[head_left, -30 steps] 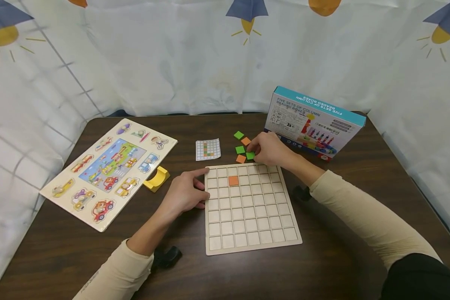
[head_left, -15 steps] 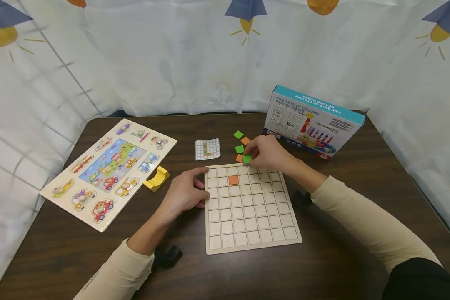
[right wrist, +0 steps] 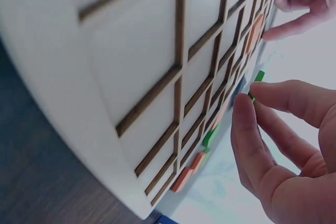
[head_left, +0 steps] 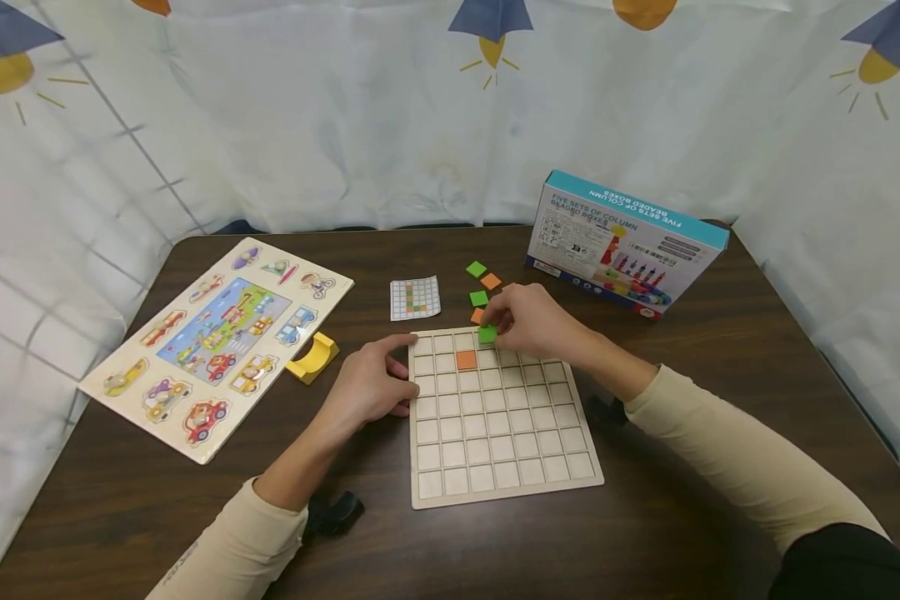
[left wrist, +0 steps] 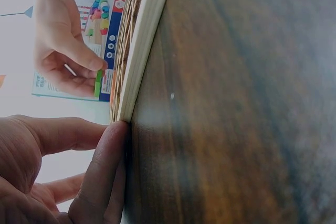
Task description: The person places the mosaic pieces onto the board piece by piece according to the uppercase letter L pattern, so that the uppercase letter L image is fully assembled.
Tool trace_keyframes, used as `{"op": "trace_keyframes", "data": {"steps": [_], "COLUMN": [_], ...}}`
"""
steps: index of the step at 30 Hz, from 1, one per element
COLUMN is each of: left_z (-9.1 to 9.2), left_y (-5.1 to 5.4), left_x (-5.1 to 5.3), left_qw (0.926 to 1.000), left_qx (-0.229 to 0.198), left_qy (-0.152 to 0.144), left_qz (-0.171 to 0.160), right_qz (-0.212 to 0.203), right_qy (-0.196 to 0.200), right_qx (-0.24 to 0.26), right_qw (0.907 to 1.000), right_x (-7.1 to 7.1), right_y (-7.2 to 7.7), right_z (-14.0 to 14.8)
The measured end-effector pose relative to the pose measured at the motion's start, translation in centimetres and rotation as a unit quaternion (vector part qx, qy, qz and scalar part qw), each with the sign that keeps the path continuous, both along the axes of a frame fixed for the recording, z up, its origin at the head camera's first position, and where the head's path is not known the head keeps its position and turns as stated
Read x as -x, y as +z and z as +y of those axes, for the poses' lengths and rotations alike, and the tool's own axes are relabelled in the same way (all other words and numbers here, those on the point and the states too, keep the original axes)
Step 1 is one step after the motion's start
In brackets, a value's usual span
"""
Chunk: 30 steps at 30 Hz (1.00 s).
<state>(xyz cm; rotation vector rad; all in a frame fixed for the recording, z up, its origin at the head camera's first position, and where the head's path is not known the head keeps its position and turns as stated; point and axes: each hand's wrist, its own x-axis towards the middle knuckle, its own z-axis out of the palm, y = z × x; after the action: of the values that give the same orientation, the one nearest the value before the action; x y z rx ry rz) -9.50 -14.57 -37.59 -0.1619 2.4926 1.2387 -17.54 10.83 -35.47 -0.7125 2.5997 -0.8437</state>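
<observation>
Between thumb and fingers my right hand (head_left: pixel 536 321) pinches a green square tile (head_left: pixel 487 334) over the top rows of the wooden grid board (head_left: pixel 495 425). In the left wrist view the green tile (left wrist: pixel 98 83) is seen edge-on, above the board's surface. An orange tile (head_left: pixel 467 360) lies in a cell of the second row. My left hand (head_left: pixel 363 379) rests at the board's left edge, its fingertips touching the rim. Just beyond the board lie several loose green and orange tiles (head_left: pixel 478 298), partly hidden by the right hand. A small card with a coloured grid pattern (head_left: pixel 415 298) lies left of them.
At the left lies a picture puzzle board (head_left: pixel 217 346), with a yellow curved piece (head_left: pixel 313 358) by its right edge. A beaded-toy box (head_left: pixel 626 246) stands at the back right. A white patterned curtain (head_left: pixel 345 125) hangs behind the dark table (head_left: pixel 690 500).
My right hand has drawn the green tile from the loose tiles toward me and to the left, over the board's top rows. The left hand stays at the board's edge.
</observation>
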Motion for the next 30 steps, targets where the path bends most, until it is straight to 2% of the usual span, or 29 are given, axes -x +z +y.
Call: {"op": "trace_keyframes", "data": {"steps": [8,14,30], "left_z": [-0.2,-0.3,-0.1], "left_y": [-0.1,-0.1,0.0], "left_x": [-0.1,-0.1,-0.1], "left_qw": [1.0,1.0,0.9999], "left_qx": [0.004,-0.001,-0.008], "left_qy": [0.001,-0.001,-0.006], "left_qz": [0.001,0.002,0.005], "right_qz": [0.016,0.01,-0.011], "right_qy": [0.031,0.042,0.07], "right_qx": [0.0,-0.004,-0.012], "right_qw": [0.9994,0.9991,0.9974], "right_x": [-1.5,-2.4,-3.5], "right_y": [0.0,-0.1,-0.4], "right_z": [-0.7,-1.2,-1.7]}}
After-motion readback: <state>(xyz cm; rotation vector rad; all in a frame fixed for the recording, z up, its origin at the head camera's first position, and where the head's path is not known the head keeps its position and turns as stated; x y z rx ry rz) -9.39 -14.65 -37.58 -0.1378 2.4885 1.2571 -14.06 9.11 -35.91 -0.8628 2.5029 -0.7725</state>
